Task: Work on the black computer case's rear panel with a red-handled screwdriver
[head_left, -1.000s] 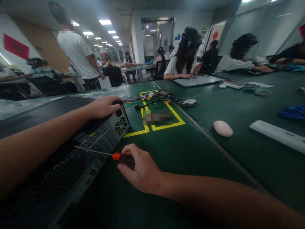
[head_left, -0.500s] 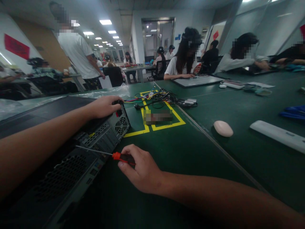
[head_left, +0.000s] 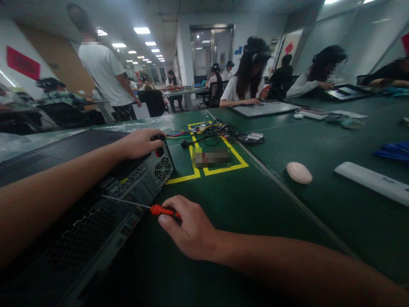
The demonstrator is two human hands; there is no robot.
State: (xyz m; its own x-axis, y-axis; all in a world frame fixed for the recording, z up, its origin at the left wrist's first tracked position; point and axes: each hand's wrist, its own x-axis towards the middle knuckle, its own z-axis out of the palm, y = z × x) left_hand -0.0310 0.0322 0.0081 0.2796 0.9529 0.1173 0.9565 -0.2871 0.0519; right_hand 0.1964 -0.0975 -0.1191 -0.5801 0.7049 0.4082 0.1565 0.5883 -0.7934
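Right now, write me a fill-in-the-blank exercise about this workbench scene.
1. The left hand rests on ____ of the computer case.
2. The right hand holds the screwdriver above a ____ mat.
3. The cables lie inside a square of ____ tape.
Missing words: top; green; yellow.

screwdriver handle (head_left: 162,210) mostly inside right hand (head_left: 191,230), computer case (head_left: 96,230) cropped left

Green-topped tables (head_left: 255,204) fill a long room under rows of ceiling lights (head_left: 141,30), a doorway (head_left: 211,51) beyond.
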